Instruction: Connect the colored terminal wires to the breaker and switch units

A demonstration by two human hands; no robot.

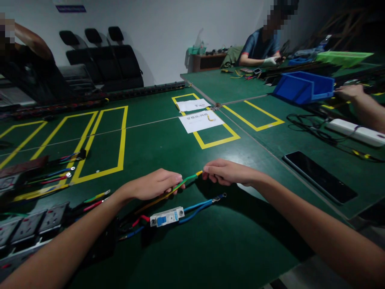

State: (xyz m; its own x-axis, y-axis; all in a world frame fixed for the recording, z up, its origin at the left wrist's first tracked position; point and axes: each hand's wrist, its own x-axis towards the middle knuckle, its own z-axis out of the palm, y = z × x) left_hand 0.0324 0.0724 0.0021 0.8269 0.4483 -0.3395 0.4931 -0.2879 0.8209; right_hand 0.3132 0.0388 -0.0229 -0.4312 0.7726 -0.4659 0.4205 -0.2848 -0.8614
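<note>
A green-and-yellow wire [184, 182] runs between my two hands above the green table. My left hand [156, 184] is closed on it, thumb on top. At its far end is a short yellow sleeve [199, 173]. The fingers of my right hand [227, 171] pinch the tip just beyond that sleeve, covering whatever terminal is there. Below the hands lies a white circuit breaker [167, 217] with a blue switch. Two blue wires [198, 208] leave its right side and meet at a ring terminal [223, 195]; red and blue leads enter on the left.
Black socket strips [30, 224] with coloured leads lie at left. Paper sheets [201, 120] rest inside yellow tape outlines. A phone [319, 175], a white power strip [356, 131] and a blue bin [305, 87] are at right. A co-worker's hand [351, 93] reaches in; other people are behind.
</note>
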